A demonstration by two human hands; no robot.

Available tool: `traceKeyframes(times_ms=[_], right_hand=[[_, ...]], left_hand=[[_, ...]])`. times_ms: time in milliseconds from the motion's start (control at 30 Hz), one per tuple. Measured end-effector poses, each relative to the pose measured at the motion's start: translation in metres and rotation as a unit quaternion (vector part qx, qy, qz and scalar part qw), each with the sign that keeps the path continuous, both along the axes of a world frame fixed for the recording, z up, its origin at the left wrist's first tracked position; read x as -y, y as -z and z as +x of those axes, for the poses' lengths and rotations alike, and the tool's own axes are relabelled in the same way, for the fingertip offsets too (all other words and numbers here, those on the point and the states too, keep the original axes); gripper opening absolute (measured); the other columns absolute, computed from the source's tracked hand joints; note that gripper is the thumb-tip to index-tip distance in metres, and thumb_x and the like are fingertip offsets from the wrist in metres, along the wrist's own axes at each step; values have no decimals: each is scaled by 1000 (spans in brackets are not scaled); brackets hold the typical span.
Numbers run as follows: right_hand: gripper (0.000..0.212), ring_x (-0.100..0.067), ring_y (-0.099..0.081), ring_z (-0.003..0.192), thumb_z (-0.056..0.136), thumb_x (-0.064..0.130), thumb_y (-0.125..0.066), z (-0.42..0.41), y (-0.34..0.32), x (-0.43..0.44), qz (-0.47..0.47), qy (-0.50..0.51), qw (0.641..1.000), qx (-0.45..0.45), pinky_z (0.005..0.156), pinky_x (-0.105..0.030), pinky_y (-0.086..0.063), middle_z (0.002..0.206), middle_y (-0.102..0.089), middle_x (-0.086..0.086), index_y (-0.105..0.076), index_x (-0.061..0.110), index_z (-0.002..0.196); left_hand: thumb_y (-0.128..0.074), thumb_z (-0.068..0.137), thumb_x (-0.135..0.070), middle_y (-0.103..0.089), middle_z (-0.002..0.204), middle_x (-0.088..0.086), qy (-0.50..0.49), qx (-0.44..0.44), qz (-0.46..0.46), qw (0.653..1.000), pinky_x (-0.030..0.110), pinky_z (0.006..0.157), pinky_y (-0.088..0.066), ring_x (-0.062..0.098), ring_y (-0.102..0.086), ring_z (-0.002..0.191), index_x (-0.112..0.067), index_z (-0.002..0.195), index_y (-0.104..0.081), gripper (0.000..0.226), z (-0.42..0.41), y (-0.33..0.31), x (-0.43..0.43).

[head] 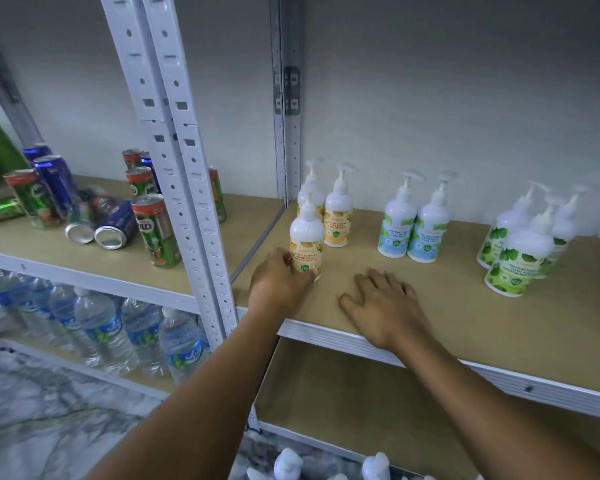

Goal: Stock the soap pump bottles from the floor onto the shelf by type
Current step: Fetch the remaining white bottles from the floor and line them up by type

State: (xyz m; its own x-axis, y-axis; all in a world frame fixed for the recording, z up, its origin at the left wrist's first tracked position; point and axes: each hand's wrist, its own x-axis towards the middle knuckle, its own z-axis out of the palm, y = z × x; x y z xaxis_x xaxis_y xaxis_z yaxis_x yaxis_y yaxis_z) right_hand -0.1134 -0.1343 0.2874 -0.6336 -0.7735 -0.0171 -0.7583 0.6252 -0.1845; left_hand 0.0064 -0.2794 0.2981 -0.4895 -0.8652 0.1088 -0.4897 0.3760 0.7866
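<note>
I've got my left hand [279,280] gripping a third yellow-label white plastic pump bottle [306,233] on the tan shelf board [465,306], right hand [385,303] flat, fingers relaxed; blue-label pair [413,230] and green-label trio [520,251] shelved, more white floor bottles [375,467] left.

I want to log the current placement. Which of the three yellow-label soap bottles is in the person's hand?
The front yellow-label bottle, nearest the shelf edge; the left hand grips its base. The other two stand behind it, untouched.

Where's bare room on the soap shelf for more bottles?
Bare board lies between the blue-label pair and the green-label cluster, and along the shelf front right of the right hand. Crowded: yellow-label bottles, where the left hand grips one.
</note>
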Motion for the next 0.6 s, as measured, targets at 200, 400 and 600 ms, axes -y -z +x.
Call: traceKeyframes(times_ms=[200, 400, 600], right_hand=[[70, -27, -11, 153, 97, 64, -24, 0, 1, 1, -5, -1, 1000, -5, 123, -47, -9, 167, -16, -1, -27, 26, 156], [70, -26, -11, 153, 96, 64, -24, -1, 2, 3, -8, 2, 1000, -4, 123, -47, -8, 167, -16, -1, -28, 27, 155], [70, -26, -12, 153, 96, 65, -24, -1, 3, 3, -13, 1, 1000, -7, 123, -47, -9, 166, -18, 0, -30, 28, 154]], left_hand=[[-77, 79, -48, -65, 118, -1, -18, -18, -27, 999, 37, 90, -52, 20, -60, 109, -19, 121, -59, 55, -20, 3, 22], [-76, 82, -44, -67, 109, -4, -17, -23, -39, 999, 30, 78, -48, 15, -59, 95, -19, 116, -62, 45, -32, 4, 32], [-71, 83, -51, -69, 114, -3, -26, 8, -70, 997, 40, 86, -56, 20, -62, 100, -21, 118, -62, 47, -37, 4, 34]])
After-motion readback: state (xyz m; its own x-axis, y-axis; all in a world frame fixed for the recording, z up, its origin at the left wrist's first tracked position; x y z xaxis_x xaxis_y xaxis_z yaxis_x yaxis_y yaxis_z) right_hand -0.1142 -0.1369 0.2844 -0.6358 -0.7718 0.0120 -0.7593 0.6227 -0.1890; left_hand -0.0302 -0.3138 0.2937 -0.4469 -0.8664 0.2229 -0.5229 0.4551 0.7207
